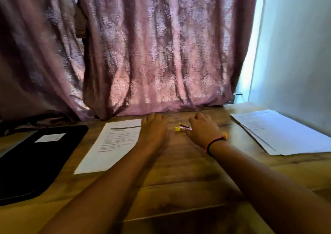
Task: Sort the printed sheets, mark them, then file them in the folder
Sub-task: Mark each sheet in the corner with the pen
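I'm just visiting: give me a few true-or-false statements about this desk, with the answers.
1. The black folder lies left of the single printed sheet. True.
2. The wristband is on the left hand. False: it circles the wrist of the right hand.
3. The yellow highlighter lies on the stack of sheets. False: it is between the hands, at the right hand's fingertips.
4. The left hand rests flat, fingers straight. True.

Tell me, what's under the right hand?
A yellow highlighter pokes out from under the right hand. Only its yellow end and some barrel show; the hand covers the rest, so whether it is gripped is unclear.
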